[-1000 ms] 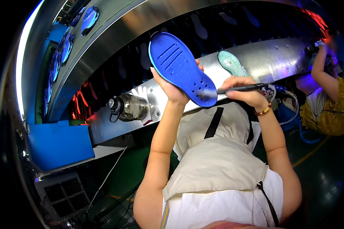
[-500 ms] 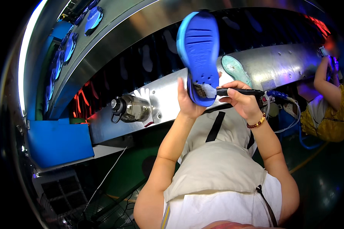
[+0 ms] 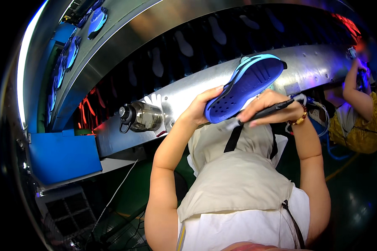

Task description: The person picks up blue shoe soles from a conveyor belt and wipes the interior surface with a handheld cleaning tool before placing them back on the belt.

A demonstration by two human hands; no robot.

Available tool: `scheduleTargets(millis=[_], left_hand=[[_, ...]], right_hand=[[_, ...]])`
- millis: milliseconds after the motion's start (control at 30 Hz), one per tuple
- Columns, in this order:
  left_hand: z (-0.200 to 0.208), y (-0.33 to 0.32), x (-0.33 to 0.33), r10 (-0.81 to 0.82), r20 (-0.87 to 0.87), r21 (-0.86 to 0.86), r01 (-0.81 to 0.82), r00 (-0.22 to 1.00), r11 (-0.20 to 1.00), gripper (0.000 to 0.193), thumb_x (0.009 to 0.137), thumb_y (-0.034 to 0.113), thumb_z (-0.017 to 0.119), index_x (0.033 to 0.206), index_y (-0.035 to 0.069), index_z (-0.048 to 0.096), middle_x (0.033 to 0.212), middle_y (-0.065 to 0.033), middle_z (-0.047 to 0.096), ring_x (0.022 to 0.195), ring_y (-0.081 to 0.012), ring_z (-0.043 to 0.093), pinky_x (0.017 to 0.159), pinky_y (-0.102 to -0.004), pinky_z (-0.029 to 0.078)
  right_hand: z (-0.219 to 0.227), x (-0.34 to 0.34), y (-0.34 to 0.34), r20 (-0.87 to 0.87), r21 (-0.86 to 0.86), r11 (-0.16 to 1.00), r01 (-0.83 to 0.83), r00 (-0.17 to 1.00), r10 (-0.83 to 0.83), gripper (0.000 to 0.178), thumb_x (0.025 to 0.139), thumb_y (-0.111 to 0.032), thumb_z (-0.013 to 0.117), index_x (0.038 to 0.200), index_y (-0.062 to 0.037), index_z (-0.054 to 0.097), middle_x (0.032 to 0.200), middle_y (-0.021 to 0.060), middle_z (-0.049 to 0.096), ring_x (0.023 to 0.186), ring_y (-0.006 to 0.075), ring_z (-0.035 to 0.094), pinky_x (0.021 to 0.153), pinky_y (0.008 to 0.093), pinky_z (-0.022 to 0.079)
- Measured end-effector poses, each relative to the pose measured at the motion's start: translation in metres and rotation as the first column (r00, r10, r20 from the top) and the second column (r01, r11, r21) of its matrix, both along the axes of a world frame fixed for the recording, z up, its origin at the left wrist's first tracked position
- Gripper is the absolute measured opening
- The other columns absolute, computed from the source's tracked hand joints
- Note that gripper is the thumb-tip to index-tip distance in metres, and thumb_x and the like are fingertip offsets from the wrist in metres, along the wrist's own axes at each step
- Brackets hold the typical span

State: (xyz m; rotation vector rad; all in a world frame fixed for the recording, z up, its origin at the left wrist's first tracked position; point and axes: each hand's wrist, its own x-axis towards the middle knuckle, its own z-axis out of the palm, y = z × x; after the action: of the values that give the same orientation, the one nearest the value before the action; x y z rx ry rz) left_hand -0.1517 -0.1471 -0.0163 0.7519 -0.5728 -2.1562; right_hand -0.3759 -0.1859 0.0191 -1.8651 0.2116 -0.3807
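My left hand (image 3: 200, 106) is closed on the toe-end side of a blue shoe sole (image 3: 249, 90), which has a lighter blue rim, small round holes at its near end and grooves toward its far end. The sole is held tilted above the metal ledge. Across its near right side lies my right hand (image 3: 274, 103), wrapped round the black handle of a brush (image 3: 269, 111). The brush's pale tip is smeared by motion below the sole's near end. A beaded bracelet (image 3: 299, 119) circles my right wrist.
A dark clear bottle (image 3: 142, 116) and a white glove (image 3: 156, 102) rest on the metal ledge (image 3: 188, 85). Behind it runs a dark rack with several hanging sole shapes (image 3: 183, 44). More blue soles (image 3: 97, 21) lie on the left shelf. Another person's arm (image 3: 356, 90) works at far right.
The sole has come down and turned, so its far end now leans right. My right hand and brush have shifted to its lower side. The pale green insole is now mostly hidden.
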Motion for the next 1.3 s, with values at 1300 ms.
scheduleTargets(millis=[1300], left_hand=[[-0.058,-0.016,-0.017,0.304,-0.251,0.124,-0.282,0.919,0.952,0.095,0.071,0.079,0.017,0.118,0.001,0.044,0.109,-0.0168,0.053,0.099,-0.0304,0.052,0.087,-0.0436,0.041]], right_hand=[[-0.05,0.025,-0.001,0.009,0.244,0.749,0.616,0.77,-0.637,0.015,0.074,-0.004,0.064,0.087,0.0025,0.064,0.086,0.0081,0.063,0.075,0.0107,0.058,0.068,0.0218,0.046]])
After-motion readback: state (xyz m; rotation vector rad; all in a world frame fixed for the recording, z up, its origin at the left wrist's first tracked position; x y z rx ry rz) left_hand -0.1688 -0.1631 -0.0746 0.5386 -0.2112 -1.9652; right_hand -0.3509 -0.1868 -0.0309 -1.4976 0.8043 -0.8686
